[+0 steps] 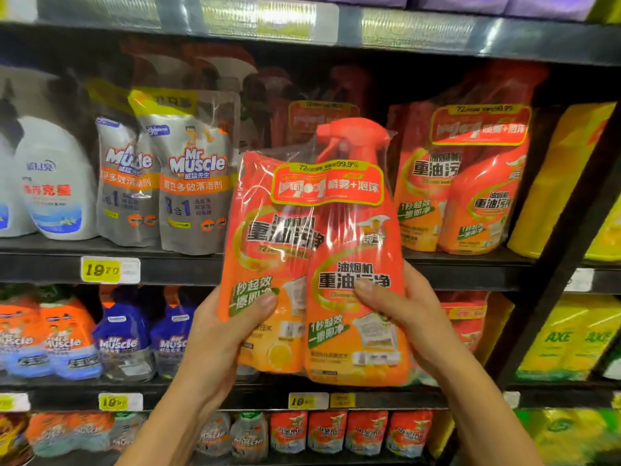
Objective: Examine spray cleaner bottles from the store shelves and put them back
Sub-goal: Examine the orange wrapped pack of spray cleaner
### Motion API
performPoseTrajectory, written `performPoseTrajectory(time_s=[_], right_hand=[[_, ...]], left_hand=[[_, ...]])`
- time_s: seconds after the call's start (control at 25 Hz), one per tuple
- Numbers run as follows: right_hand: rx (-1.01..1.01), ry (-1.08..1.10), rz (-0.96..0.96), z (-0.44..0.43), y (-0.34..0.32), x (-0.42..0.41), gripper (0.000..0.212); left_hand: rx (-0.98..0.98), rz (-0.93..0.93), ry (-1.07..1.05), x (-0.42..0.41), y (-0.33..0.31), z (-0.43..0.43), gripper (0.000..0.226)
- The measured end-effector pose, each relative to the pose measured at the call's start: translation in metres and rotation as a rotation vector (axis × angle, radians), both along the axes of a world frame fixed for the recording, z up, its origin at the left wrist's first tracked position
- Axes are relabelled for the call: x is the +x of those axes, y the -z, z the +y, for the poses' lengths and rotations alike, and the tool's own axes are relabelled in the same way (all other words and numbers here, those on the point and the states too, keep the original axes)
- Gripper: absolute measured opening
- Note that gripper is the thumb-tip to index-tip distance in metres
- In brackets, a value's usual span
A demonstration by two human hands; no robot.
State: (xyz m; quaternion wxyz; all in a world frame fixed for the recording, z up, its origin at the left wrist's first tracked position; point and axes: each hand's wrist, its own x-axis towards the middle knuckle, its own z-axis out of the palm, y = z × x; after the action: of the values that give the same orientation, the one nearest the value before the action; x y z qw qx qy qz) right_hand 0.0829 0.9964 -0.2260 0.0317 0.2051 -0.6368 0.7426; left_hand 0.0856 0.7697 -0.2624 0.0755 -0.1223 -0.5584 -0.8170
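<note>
A: In the head view, what is held at the centre of the frame?

B: An orange spray cleaner pack (316,264), film-wrapped, is gripped low down by the left hand (215,334) and right hand (406,317), thumbs pressed on its front.

A: What could go wrong?

B: The slick wrap could be lost from the grip, or a matching pack (463,183) on the shelf (470,264) at right could be toppled on return.

Head view, close, facing shelves (208,267)
</note>
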Motion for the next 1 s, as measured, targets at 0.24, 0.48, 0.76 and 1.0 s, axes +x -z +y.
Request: performPoseTrajectory(time_s=[0.24,0.48,0.76,1.0], right_hand=[[0.129,0.117,0.035,-0.002,-0.038,-0.035,0.043],[0.111,0.13,0.008,0.003,-0.057,-0.063,0.046],[0.17,0.236,0.074,0.0,-0.084,-0.098,0.063],[0.253,0.429,0.25,-0.002,-0.067,-0.113,0.048]], left_hand=[[-0.092,0.077,-0.026,-0.034,-0.037,-0.003,0.037],[-0.245,0.181,-0.093,-0.06,-0.052,0.007,0.034],[-0.281,0.236,-0.183,-0.108,-0.067,0.015,0.025],[-0.339,0.26,-0.268,-0.135,-0.056,0.017,0.033]])
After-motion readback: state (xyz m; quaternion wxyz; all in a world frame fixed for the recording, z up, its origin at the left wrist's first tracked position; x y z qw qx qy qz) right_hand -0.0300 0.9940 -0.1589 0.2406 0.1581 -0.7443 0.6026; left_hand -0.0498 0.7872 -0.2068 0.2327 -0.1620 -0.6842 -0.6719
